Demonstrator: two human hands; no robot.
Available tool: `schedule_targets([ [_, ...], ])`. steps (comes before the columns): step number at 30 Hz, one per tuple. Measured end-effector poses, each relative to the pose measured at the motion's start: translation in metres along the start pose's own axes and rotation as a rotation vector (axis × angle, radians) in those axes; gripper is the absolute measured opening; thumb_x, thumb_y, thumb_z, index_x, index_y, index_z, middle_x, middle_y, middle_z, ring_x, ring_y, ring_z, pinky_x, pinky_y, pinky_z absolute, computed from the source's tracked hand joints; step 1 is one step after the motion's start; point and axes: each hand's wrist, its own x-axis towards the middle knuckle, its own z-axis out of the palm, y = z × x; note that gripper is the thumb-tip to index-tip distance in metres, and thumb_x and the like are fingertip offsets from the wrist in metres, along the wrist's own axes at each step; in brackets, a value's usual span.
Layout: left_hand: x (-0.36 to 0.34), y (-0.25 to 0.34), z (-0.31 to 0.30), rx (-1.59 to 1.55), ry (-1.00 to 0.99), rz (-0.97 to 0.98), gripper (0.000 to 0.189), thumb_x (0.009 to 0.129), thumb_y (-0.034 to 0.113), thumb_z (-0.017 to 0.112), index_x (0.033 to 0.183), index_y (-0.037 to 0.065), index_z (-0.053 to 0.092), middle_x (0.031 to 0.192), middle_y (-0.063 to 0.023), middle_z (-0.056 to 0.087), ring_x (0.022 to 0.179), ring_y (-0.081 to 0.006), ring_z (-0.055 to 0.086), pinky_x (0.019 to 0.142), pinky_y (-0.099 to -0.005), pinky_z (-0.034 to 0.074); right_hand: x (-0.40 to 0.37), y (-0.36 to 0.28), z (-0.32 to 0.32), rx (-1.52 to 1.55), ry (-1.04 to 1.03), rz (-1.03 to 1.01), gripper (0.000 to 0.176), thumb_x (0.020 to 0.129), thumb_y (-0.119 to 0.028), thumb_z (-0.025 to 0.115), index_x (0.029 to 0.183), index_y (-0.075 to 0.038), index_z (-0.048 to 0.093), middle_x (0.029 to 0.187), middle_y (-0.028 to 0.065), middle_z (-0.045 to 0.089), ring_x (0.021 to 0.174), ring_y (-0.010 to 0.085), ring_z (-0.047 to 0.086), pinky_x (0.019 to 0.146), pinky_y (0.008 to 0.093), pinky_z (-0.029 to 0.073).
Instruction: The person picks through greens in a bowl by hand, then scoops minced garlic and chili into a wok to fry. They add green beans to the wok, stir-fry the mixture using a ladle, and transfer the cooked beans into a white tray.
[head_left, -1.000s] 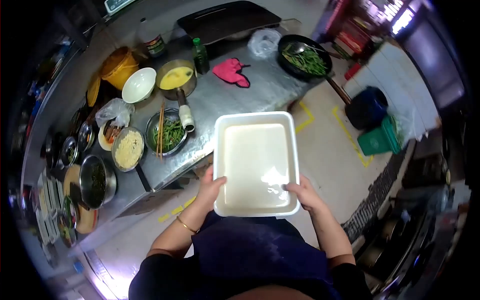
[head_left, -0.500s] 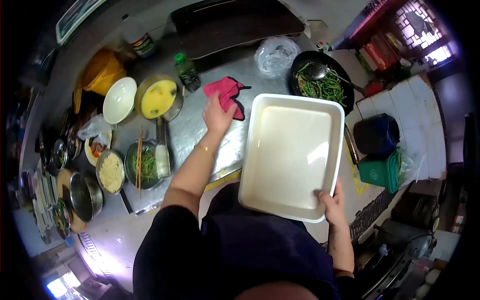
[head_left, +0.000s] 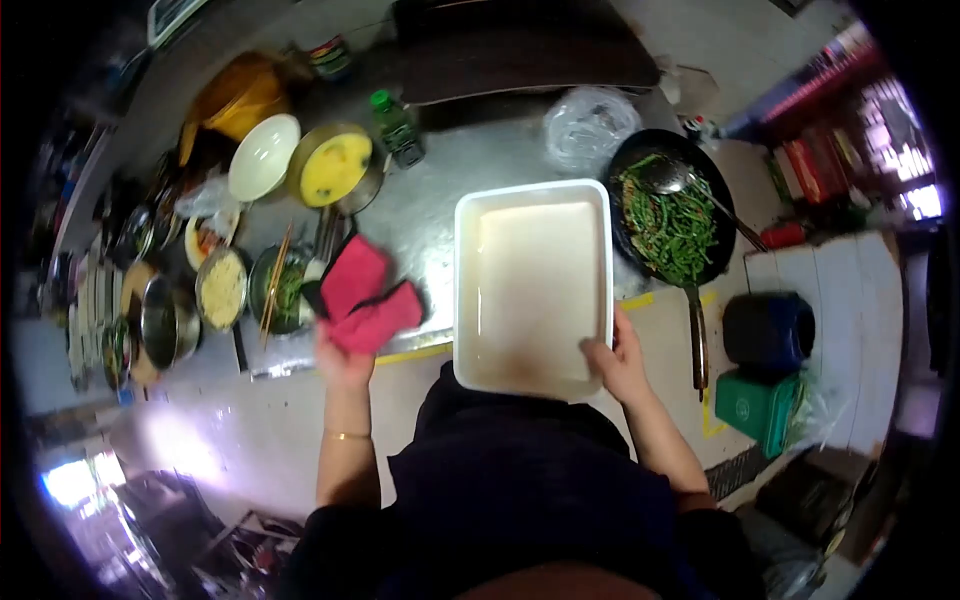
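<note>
My left hand [head_left: 345, 358] is closed on a red cloth with black edging [head_left: 358, 285], lifted at the front edge of the metal table. The hand and cloth are slightly blurred. My right hand [head_left: 618, 358] grips the lower right rim of a white rectangular tray [head_left: 535, 290], thumb inside and fingers around the outer wall. The tray is held before my body, over the table's edge, and its inside is bare. Left of the cloth, a bowl of green vegetables [head_left: 290, 292] has chopsticks [head_left: 275, 290] across it.
On the metal table [head_left: 460, 145] stand a pot of yellow soup [head_left: 335, 170], a white bowl [head_left: 264, 158], a green-capped bottle [head_left: 397, 130] and a bowl of pale food [head_left: 222, 290]. A wok of green beans [head_left: 680, 225] is at the right, its handle pointing toward me.
My left hand has lifted the red cloth off the table and brought it left and toward me. My right hand still holds the tray, now further left in view. The wok's handle shows now.
</note>
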Motion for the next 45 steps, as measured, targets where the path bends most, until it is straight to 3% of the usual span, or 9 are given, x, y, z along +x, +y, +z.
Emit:
schedule_targets([
  [3,-0.062,0.008,-0.084,0.202,-0.334,0.217,0.048,0.096,0.033,0.038,0.131,0.002,0.047,0.124,-0.0167,0.056,0.108,-0.0304,0.055,0.095,-0.0431,0.045,0.059,0.023,0.008,0.117,-0.088,0.034,0.06,0.081,0.001,0.051,0.139,0.002,0.034,0.121,0.0118,0.055,0.101,0.0172,0.056,0.087,0.0297,0.045],
  [11,-0.221,-0.067,-0.074,-0.039,-0.004,0.218,0.062,0.084,0.035,0.056,0.135,0.003,0.041,0.128,-0.0202,0.052,0.112,-0.0361,0.053,0.1,-0.0497,0.04,0.143,0.057,0.069,-0.169,0.138,-0.211,0.054,0.082,-0.006,0.055,0.133,0.003,0.04,0.117,0.019,0.056,0.107,0.0267,0.054,0.093,0.0358,0.044],
  [18,-0.222,-0.1,-0.054,0.035,-0.197,0.128,0.07,0.082,0.035,0.057,0.141,0.005,0.033,0.144,-0.0139,0.039,0.133,-0.0337,0.036,0.112,-0.0502,0.025,-0.019,-0.011,0.095,-0.207,-0.754,-0.836,0.06,0.078,-0.028,0.073,0.126,-0.002,0.049,0.118,0.0141,0.059,0.111,0.0255,0.055,0.095,0.0347,0.042],
  [20,-0.218,-0.104,-0.046,-0.048,-0.366,0.032,0.076,0.082,0.044,0.058,0.142,0.005,0.032,0.145,-0.014,0.038,0.133,-0.0327,0.036,0.112,-0.0496,0.025,-0.067,-0.021,0.099,-0.011,-0.927,-0.396,0.052,0.078,-0.029,0.072,0.118,-0.002,0.053,0.104,0.0157,0.064,0.095,0.0295,0.062,0.083,0.0366,0.047],
  [26,-0.201,-0.125,-0.033,0.664,-0.301,0.044,0.057,0.089,0.033,0.061,0.133,0.002,0.042,0.128,-0.012,0.053,0.118,-0.0253,0.051,0.101,-0.0407,0.041,-0.115,-0.004,0.07,-0.374,-0.363,-0.293,0.024,0.086,-0.022,0.064,0.098,-0.003,0.056,0.075,0.0187,0.059,0.068,0.0345,0.057,0.062,0.0375,0.045],
  [33,-0.186,-0.202,-0.029,0.213,-0.229,-0.993,0.019,0.094,0.013,0.054,0.112,0.006,0.052,0.111,-0.0091,0.062,0.102,-0.0201,0.061,0.09,-0.034,0.049,-0.18,0.002,0.007,0.377,0.033,0.005,0.025,0.092,-0.008,0.055,0.116,-0.001,0.051,0.107,0.0048,0.062,0.094,0.0144,0.058,0.085,0.0298,0.048],
  [37,-0.194,-0.222,0.0,0.346,-0.628,-0.462,0.037,0.094,0.011,0.054,0.13,0.009,0.047,0.127,-0.0107,0.056,0.117,-0.022,0.054,0.097,-0.036,0.046,-0.213,0.012,-0.057,0.52,0.328,0.049,0.037,0.091,-0.006,0.055,0.127,-0.003,0.045,0.114,0.0065,0.06,0.104,0.0145,0.057,0.093,0.0295,0.045],
  [41,-0.229,-0.224,0.065,0.346,-0.859,-0.313,0.087,0.087,0.003,0.061,0.149,0.012,0.001,0.135,-0.0239,0.046,0.12,-0.0308,0.051,0.098,-0.0366,0.045,-0.248,-0.004,-0.105,0.629,0.448,-0.078,0.039,0.088,-0.001,0.056,0.125,-0.003,0.043,0.112,0.0069,0.06,0.103,0.0131,0.057,0.091,0.0288,0.046],
  [45,-0.23,-0.26,0.072,1.073,-1.136,-0.382,0.074,0.078,-0.009,0.063,0.143,0.008,0.031,0.107,-0.0053,0.061,0.066,-0.0031,0.046,0.058,-0.0194,0.038,-0.26,-0.002,-0.148,0.277,0.328,-0.074,0.044,0.082,0.009,0.058,0.121,-0.001,0.041,0.106,0.0065,0.06,0.097,0.0134,0.06,0.084,0.0263,0.049],
])
